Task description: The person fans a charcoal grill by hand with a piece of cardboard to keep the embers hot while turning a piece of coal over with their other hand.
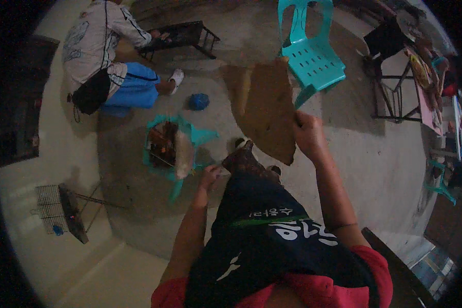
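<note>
My right hand [308, 131] is closed on the edge of a brown, irregular sheet [259, 102], which hangs at the center, beside a turquoise plastic chair. My left hand [209, 177] is lower and to the left, fingers curled; what it holds, if anything, is too small to make out. It is nearest to a turquoise stool [205, 136] bearing dark brown pieces [161, 141] and a pale rolled item [184, 156]. My feet show below the sheet, partly hidden by my dark apron.
A person [102, 61] crouches at upper left beside a low black bench [185, 36]. A blue ball of cord [199, 101] lies on the floor. The turquoise chair [313, 61] stands ahead, a cluttered metal rack [395, 77] at right, and a wire grid stand [51, 210] at lower left.
</note>
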A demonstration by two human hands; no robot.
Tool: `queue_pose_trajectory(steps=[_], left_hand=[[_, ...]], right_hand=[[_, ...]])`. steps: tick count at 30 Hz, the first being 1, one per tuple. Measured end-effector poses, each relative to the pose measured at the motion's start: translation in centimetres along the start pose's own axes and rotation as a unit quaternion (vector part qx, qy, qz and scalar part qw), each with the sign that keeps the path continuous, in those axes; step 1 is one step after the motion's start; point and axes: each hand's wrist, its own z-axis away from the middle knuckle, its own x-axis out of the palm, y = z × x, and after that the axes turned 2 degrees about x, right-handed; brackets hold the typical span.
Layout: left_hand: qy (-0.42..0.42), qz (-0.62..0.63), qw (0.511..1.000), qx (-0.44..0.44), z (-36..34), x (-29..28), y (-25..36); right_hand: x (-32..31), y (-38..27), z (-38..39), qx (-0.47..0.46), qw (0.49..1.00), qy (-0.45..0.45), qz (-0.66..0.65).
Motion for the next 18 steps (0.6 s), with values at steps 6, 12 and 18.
queue_pose_trajectory(steps=[6, 12, 18], left_hand=[[-0.115, 0.374, 0.919, -0.041, -22.4, -2.1, -1.1], [0.158, -0.452, 0.875, -0.07, -38.3, -5.6, -5.9], [0.335, -0.131, 0.902, -0.238, -50.1, -11.3, -15.8]], right_hand=[[2.6, 4.8, -10.0, 0.028, 0.994, 0.004, -0.101], [10.1, 13.2, -17.9, 0.179, 0.98, 0.009, -0.082], [18.1, 19.2, -26.4, 0.241, 0.965, -0.077, -0.063]])
